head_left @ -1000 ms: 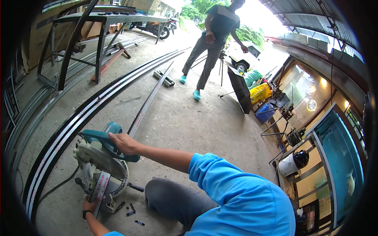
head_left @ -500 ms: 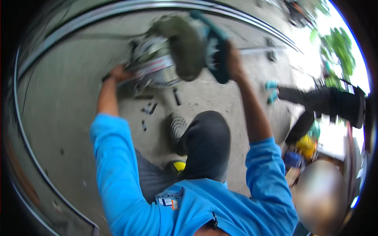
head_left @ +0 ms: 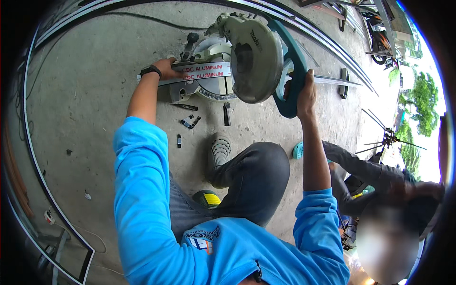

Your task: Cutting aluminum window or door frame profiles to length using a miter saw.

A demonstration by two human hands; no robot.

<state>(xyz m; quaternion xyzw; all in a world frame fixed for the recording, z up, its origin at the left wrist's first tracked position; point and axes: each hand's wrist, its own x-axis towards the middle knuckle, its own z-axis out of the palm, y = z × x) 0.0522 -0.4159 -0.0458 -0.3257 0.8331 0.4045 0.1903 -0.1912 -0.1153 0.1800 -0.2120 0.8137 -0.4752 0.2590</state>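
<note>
A miter saw (head_left: 256, 57) with a pale body stands on the floor ahead of me, its rounded blade guard tilted above the base. My right hand (head_left: 307, 97) is closed round the saw's teal loop handle (head_left: 295, 61). Across the saw base lies a long aluminium profile (head_left: 209, 71) wrapped in film with red lettering. My left hand (head_left: 166, 69), with a dark watch on its wrist, grips the profile left of the blade, thumb along its near side. The guard hides the blade and the profile's middle.
Short dark cut pieces (head_left: 190, 122) lie on the concrete before the saw. A small block (head_left: 344, 83) sits near the profile's right end. Long metal frames (head_left: 52, 202) curve round the left and far sides. Another person (head_left: 361, 173) crouches at the right.
My view has steadied and swung slightly, so the saw appears farther right. Both hands keep their holds on the profile and handle. The other person appears lower and nearer at the right.
</note>
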